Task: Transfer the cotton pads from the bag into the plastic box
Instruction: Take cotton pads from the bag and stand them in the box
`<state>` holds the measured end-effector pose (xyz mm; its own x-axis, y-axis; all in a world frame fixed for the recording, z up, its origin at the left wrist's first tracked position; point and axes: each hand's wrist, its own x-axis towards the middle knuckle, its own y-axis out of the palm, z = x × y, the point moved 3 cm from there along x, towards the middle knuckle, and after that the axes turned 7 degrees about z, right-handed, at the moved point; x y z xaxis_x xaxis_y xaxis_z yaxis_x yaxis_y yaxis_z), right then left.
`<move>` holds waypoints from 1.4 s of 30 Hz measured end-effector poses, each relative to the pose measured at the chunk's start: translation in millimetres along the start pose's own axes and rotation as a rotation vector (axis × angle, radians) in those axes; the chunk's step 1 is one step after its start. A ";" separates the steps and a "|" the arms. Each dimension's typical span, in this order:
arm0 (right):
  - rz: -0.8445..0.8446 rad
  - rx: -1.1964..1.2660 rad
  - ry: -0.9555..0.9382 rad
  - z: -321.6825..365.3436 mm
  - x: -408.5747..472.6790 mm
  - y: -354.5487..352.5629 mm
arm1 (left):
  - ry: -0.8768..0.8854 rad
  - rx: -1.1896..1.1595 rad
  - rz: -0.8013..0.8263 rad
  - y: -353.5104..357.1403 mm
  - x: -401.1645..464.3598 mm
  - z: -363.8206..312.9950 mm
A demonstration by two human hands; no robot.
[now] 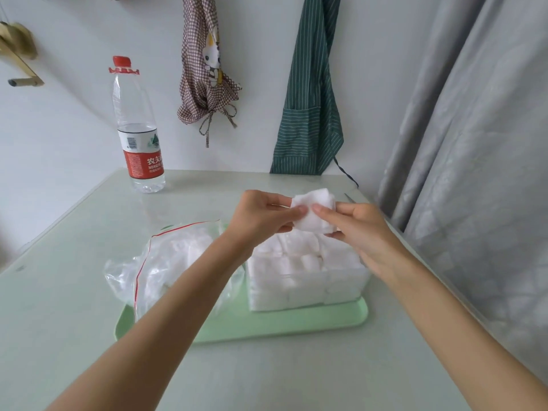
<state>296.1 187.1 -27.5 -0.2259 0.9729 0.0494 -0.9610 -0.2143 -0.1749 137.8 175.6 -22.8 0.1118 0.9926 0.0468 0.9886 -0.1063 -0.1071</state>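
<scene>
A small stack of white cotton pads (315,209) is held in the air above the clear plastic box (344,287). My left hand (262,215) pinches its left edge and my right hand (360,229) pinches its right edge. The box stands on the right half of a green tray (284,324) and holds several rows of white pads up to its rim. To its left lies the clear zip bag (166,262) with a red seal strip, open and crumpled, with more pads inside. My left forearm crosses over the bag's right side.
A water bottle (138,129) with a red cap stands at the table's back left. Two aprons (308,108) hang on the wall behind. A grey curtain (474,158) runs close along the table's right edge. A thin metal item (350,197) lies behind my hands.
</scene>
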 end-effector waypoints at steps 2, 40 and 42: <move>0.061 0.044 0.041 -5.3 -0.7 -9.4 | -0.051 -0.005 0.037 6.1 3.6 3.5; -0.201 -0.643 -0.112 -49.1 -18.7 -44.3 | -0.076 0.658 0.248 47.7 35.5 38.0; -0.173 -0.802 -0.106 -47.0 -18.1 -44.5 | -0.047 0.736 0.233 52.2 32.3 38.2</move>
<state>350.4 183.1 -66.8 -0.1380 0.9644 0.2257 -0.5870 0.1039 -0.8029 189.2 204.3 -64.7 0.2880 0.9526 -0.0983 0.6161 -0.2629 -0.7425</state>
